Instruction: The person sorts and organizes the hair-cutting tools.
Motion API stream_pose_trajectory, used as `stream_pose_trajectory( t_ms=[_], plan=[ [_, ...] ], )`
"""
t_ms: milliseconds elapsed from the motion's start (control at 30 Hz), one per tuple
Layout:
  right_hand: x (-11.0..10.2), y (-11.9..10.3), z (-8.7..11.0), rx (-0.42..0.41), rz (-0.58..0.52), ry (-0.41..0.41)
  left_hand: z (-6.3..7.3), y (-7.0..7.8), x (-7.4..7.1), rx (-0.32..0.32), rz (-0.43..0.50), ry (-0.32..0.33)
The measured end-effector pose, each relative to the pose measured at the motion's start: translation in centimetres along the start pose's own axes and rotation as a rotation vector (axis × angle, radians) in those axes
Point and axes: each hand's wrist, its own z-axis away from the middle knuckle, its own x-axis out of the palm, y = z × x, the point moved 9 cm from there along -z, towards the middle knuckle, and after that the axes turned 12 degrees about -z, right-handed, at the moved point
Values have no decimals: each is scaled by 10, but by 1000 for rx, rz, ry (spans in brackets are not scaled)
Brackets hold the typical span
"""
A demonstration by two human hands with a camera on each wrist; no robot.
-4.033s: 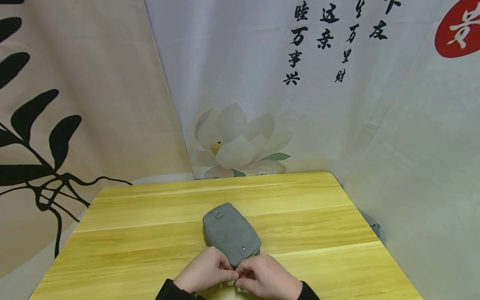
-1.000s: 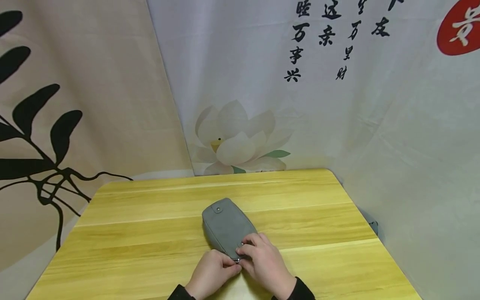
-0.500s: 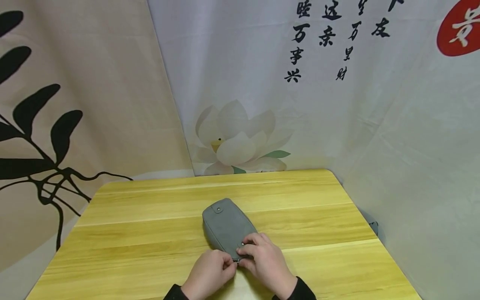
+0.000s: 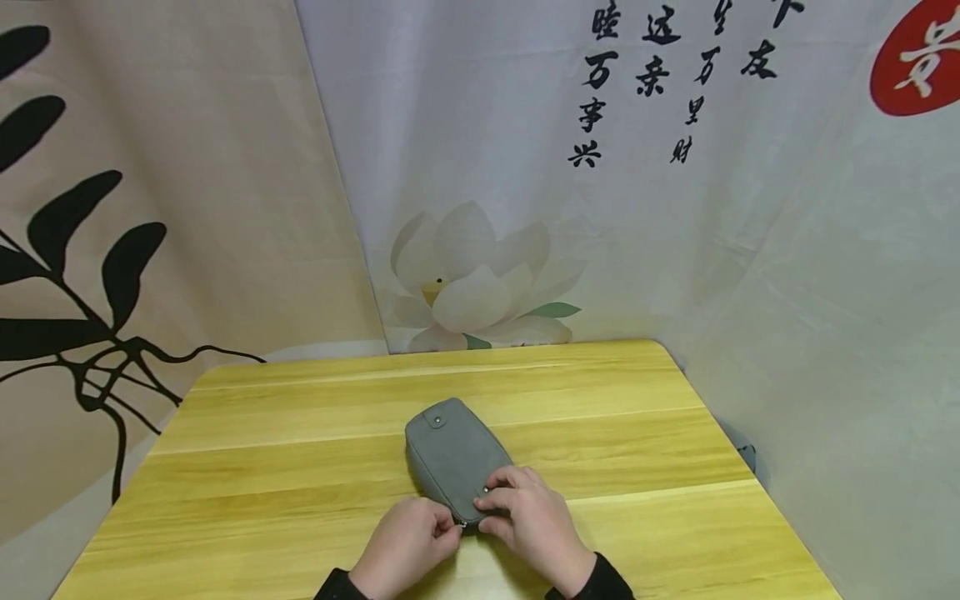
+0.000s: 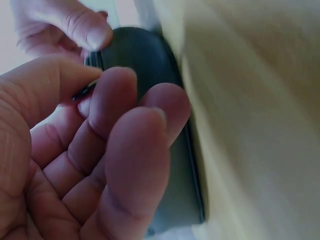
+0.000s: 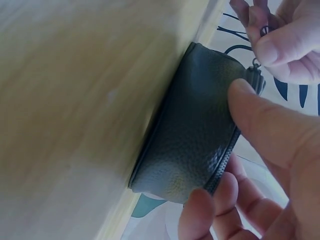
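Note:
A grey zippered pouch [image 4: 456, 454] with metal snaps on its top lies at an angle on the wooden table. My left hand [image 4: 407, 540] pinches the zipper pull [image 6: 256, 63] between thumb and index finger at the pouch's near corner. In the left wrist view, the other fingers of that hand hang loosely bent in front of the pouch. My right hand [image 4: 536, 523] grips the pouch's near end, thumb on the end face and fingers on top, near a snap. The zipper teeth [image 6: 224, 162] run along the edge beneath that hand in the right wrist view; part is covered.
The light wooden table [image 4: 300, 467] surrounds the pouch. Behind it hangs a pale cloth backdrop [image 4: 480, 167] with a lotus print and dark writing. Another cloth with black leaf shapes [image 4: 71, 212] hangs on the left.
Over the last second my left hand has drawn slightly left with the zipper pull. Compared with four seconds ago, my right hand has moved up onto the pouch's near end.

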Motion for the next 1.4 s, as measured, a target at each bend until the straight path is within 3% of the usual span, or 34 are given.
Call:
stream_pose_trajectory(
  t_ms=[100,400,533,800,1000,1200,1400],
  plan=[
    [0,1,0,2,8,0,1,-4,-3,-11,-31,1],
    [0,4,1,7,20,-5,-3,-9,-19,-22,-260,69],
    [0,3,1,3,17,-16,-2,-13,-22,-60,-317,107],
    [1,-2,0,-20,9,-37,-5,-20,-19,-97,-282,151],
    [2,-6,1,-34,-2,-52,-19,-26,-20,-85,-352,170],
    [3,-5,0,-13,-42,-83,-29,-35,-17,-119,-358,145],
    [2,-3,2,-20,-63,-65,-26,-38,-15,-127,-321,134]
  ],
)
